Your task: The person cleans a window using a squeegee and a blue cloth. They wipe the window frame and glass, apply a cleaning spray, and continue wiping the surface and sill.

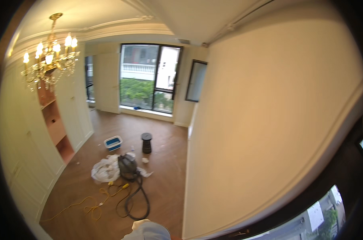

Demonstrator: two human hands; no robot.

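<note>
Neither of my hands shows clearly in the head view. At the lower edge is a pale, rounded, cloth-like shape; I cannot make out what it is. Beyond it on the wood floor stands a dark vacuum cleaner, its black hose looped towards me. White crumpled plastic sheeting lies against the vacuum's left side. A yellow cord winds over the floor to the left. Farther off are a blue basin with a white rim and a black ribbed stool.
A plain cream wall fills the right side. Along the left run white cabinets with a pink open shelf niche. A lit crystal chandelier hangs at upper left. At the back is a black-framed window; a smaller sash stands beside it.
</note>
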